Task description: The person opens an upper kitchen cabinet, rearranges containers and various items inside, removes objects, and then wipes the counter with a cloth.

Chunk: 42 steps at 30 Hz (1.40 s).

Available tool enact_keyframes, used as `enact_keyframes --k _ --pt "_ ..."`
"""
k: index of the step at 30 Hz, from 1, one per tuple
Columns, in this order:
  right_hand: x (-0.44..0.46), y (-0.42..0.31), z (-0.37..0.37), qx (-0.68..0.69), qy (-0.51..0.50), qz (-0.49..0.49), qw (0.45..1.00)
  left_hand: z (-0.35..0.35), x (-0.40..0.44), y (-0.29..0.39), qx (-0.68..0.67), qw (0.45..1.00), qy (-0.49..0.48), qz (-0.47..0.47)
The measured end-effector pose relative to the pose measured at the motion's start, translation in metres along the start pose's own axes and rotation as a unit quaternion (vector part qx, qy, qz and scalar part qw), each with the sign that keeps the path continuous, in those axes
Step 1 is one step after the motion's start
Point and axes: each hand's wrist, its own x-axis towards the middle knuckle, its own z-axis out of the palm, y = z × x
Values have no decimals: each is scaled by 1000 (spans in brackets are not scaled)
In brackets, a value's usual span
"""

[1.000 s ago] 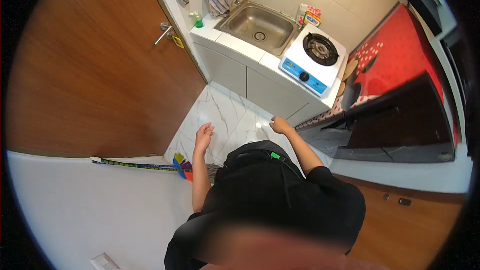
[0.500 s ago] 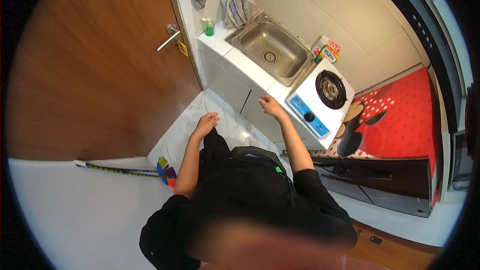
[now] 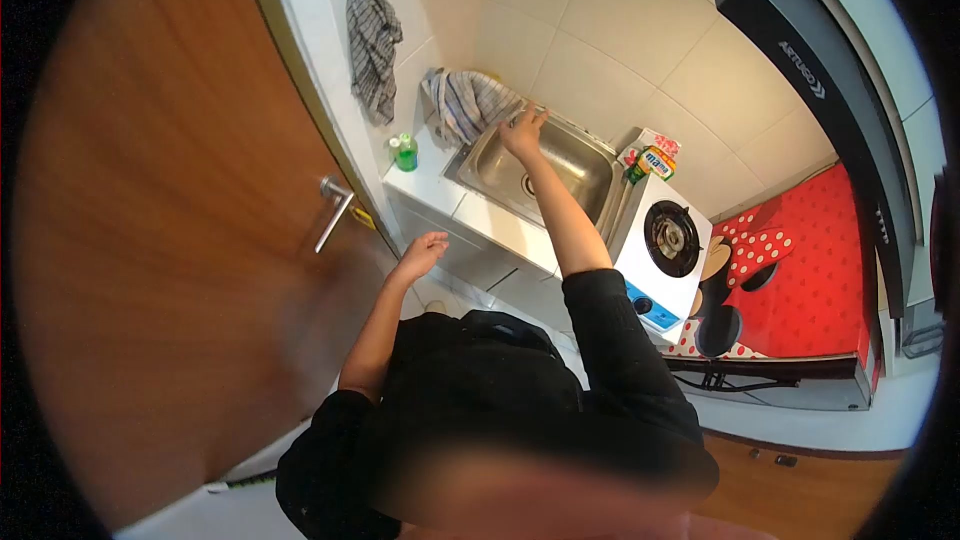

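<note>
A person in a black short-sleeved top stretches the right hand (image 3: 522, 132) across a stainless steel sink (image 3: 582, 172), the basin directly beneath the wrist and forearm. The hand is loosely open, fingers parted, at the sink's back left corner; whether the fingertips touch metal there or hover just above it cannot be told. Close beside them, a striped towel (image 3: 468, 105) drapes at the rear of the white-tiled counter (image 3: 503, 231). The left hand (image 3: 422, 255), empty with fingers slightly curled, hangs in front of the counter's edge, apart from the sink and nearer the wooden door (image 3: 180, 240) with its metal lever handle (image 3: 335, 212). A bottle of green liquid (image 3: 405, 154) stands left of the basin, below a checked cloth (image 3: 375, 55) hanging on the wall. To the right sit a pack labelled "mama" (image 3: 655, 162), a white single-burner gas stove (image 3: 672, 287) and a red polka-dotted cover (image 3: 815, 270), under a dark range hood (image 3: 835, 110).
</note>
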Motion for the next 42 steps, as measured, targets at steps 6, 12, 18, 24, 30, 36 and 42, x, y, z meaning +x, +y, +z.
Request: enact_keyframes --k 6,12,18,24,30,36,42 --pt "17 -31 3 -102 14 39 994 -7 41 34 31 995 -50 84" --pt "62 9 10 -40 42 -116 992 -1 72 58 28 988 -42 148" --pt "42 -50 -27 182 198 -239 933 -10 68 128 203 913 130 330" --pt "-22 -116 -122 163 46 -273 947 11 67 227 205 792 351 456" --pt "-62 -106 -154 120 61 -322 937 26 85 231 221 923 139 282" --pt "-88 -62 -142 56 -28 -277 959 40 117 188 -97 957 79 261" --pt "-115 -44 -88 102 -24 -314 944 43 67 231 -321 893 -203 241"
